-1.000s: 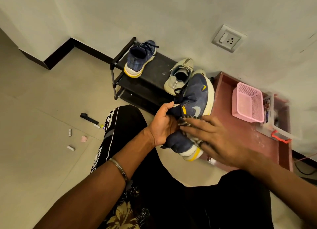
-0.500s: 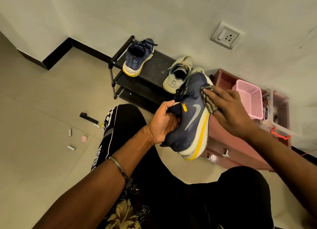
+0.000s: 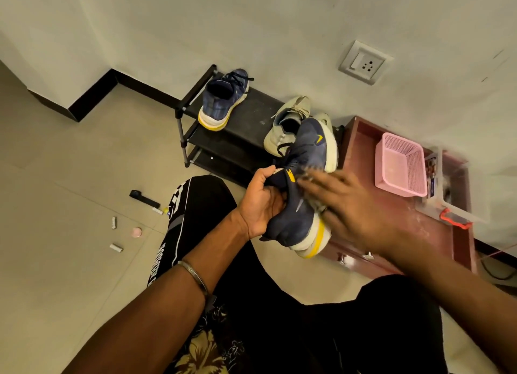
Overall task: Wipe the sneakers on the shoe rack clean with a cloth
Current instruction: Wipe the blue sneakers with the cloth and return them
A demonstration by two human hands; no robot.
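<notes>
— Where's the shoe?

— From the head view, the navy sneaker is held up in front of the shoe rack, the left hand curled round its collar.

— And the cloth?

— Under the right hand, whose blurred fingers lie flat across the sneaker's side; the cloth itself I can barely make out.

Basket right of shoe rack

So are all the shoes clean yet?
Not yet. No shoe looks clearly finished. Right now the left hand grips a navy sneaker while the right hand, blurred, rubs its side; the cloth is barely visible. Its navy partner and a beige sneaker sit on the shoe rack, probably waiting their turn.
</notes>
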